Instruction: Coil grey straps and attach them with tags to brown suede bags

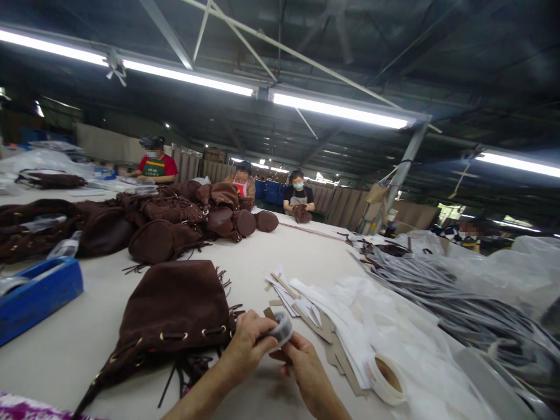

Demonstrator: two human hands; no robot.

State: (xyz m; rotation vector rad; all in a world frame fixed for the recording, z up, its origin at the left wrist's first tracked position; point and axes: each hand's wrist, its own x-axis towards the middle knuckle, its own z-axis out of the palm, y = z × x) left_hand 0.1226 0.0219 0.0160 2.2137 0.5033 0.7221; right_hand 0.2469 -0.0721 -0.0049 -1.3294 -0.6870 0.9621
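Note:
Above the front of the table, my left hand (248, 343) is closed on a small looped bundle (283, 328) that looks wrapped in clear and grey plastic. The fingers of my right hand (304, 363) pinch the bundle's lower right side. A dark brown piece shows by my fingers; I cannot tell whether it belongs to the bundle. Just left of my hands lies a brown drawstring bag (177, 303) with gold eyelets and fringe, its mouth toward me.
Many brown bags (153, 239) are heaped at the back left. A blue tape dispenser (41, 297) stands at the left edge. Right are paper strips (301, 303), white sheets (371, 309), a tape roll (385, 379) and grey straps (464, 297). Co-workers sit beyond; one person (300, 195) handles a brown bag.

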